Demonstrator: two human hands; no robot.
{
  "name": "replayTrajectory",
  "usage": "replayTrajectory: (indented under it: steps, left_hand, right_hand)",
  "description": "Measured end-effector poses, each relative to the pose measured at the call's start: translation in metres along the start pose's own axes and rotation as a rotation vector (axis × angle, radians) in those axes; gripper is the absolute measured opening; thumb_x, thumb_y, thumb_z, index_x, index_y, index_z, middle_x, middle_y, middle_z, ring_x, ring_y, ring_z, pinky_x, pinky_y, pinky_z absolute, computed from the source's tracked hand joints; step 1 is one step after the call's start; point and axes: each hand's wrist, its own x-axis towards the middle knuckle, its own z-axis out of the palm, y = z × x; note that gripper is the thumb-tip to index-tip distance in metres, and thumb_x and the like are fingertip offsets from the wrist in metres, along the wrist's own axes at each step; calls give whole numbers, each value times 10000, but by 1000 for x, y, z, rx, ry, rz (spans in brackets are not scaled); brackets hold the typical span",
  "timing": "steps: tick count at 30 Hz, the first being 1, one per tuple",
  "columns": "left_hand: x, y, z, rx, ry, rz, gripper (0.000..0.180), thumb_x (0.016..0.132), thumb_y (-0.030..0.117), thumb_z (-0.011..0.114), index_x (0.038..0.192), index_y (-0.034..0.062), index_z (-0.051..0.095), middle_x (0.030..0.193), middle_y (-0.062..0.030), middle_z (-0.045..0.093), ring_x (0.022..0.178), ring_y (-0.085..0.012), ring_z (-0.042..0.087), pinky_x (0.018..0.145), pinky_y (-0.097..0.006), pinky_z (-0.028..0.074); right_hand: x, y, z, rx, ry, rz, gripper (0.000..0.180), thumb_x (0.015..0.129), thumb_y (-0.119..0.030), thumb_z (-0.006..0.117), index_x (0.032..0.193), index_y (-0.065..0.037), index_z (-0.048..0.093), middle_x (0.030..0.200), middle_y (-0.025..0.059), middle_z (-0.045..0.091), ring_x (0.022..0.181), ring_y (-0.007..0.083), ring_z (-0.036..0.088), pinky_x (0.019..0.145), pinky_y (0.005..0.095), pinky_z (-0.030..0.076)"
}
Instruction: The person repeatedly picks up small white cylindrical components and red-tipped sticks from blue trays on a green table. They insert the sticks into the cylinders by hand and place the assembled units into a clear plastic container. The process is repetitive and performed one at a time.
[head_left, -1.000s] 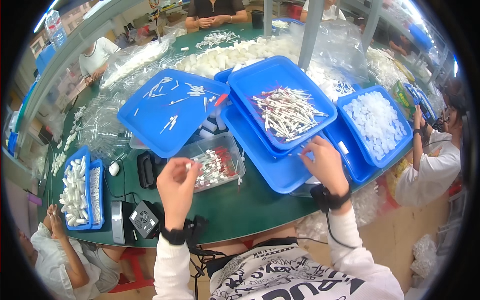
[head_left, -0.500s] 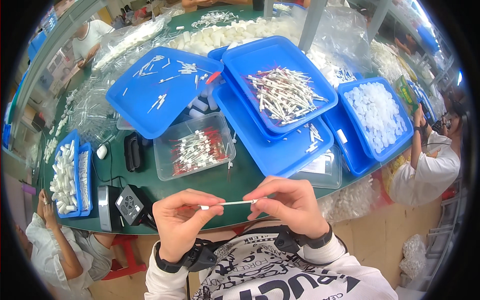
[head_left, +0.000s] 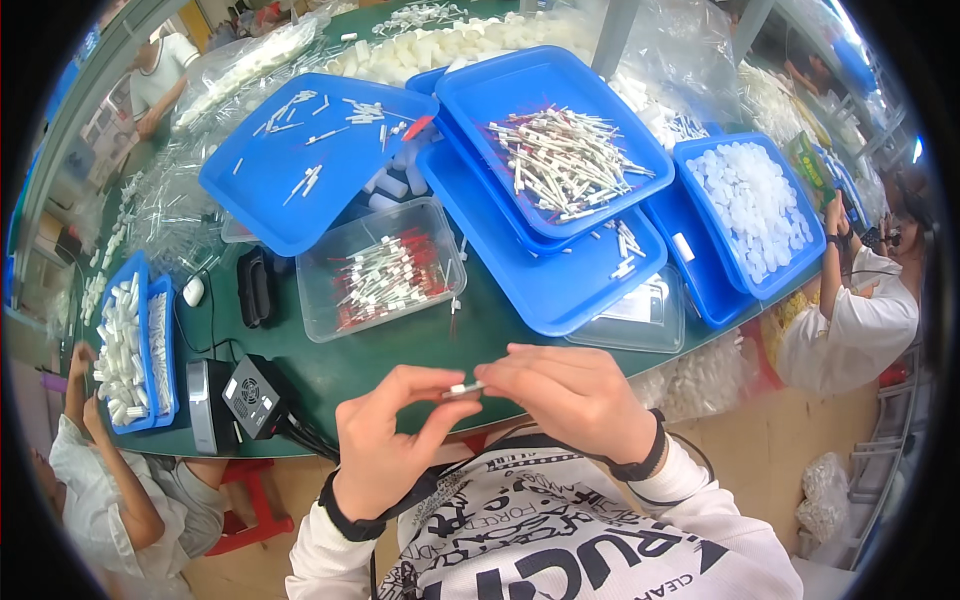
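Above the table's front edge, my left hand (head_left: 400, 435) pinches a small white stick-like part (head_left: 462, 389) between thumb and fingers. My right hand (head_left: 575, 405) meets it from the other side, with its fingertips closed at the part's right end. Most of the part is hidden by the fingers. Beyond my hands stands a clear plastic box (head_left: 318, 318) holding white sticks with red wires (head_left: 390, 280). A tilted blue tray (head_left: 470, 100) further back carries a heap of similar white sticks (head_left: 565, 160).
Another blue tray (head_left: 235, 190) has scattered sticks. White discs (head_left: 750, 205) fill a tray at the right. At the left are trays of white cylinders (head_left: 122, 360), a black device with a fan (head_left: 255, 395) and a black case (head_left: 257, 288). Co-workers sit at both sides.
My hands have come closer together, the right moving left along the white part, so less of it shows. The view has shifted slightly, with the trays now higher in the picture.
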Motion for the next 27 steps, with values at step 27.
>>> replayTrajectory:
  steps: [27]
  left_hand:
    - [74, -57, -39, 562, 36, 186, 146, 853, 35, 636, 982, -22, 672, 920, -180, 661, 850, -369, 635, 757, -417, 495]
  right_hand:
    - [77, 112, -39, -136, 197, 323, 136, 839, -146, 689, 951, -73, 715, 851, 116, 716, 770, 282, 683, 683, 349, 526]
